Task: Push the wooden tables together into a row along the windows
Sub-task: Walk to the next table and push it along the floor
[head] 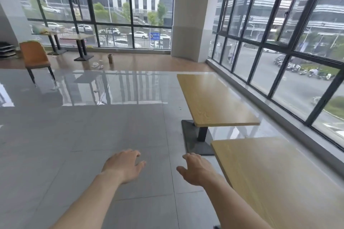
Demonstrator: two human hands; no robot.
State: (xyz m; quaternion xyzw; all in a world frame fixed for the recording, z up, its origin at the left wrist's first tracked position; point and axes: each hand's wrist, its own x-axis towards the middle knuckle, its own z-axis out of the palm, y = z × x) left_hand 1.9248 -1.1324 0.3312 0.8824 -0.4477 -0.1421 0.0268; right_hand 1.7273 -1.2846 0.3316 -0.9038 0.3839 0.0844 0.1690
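Tables look heavy on steel bases; I hold my left hand [123, 166] and right hand [195, 170] open, empty, beside the near table [275, 178], aiming for its stiff edge.

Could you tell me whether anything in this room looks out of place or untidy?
Yes. Small litter and a brown box lie on the floor by the far tables. An orange chair stands alone. The two near tables by the windows have a gap between them.
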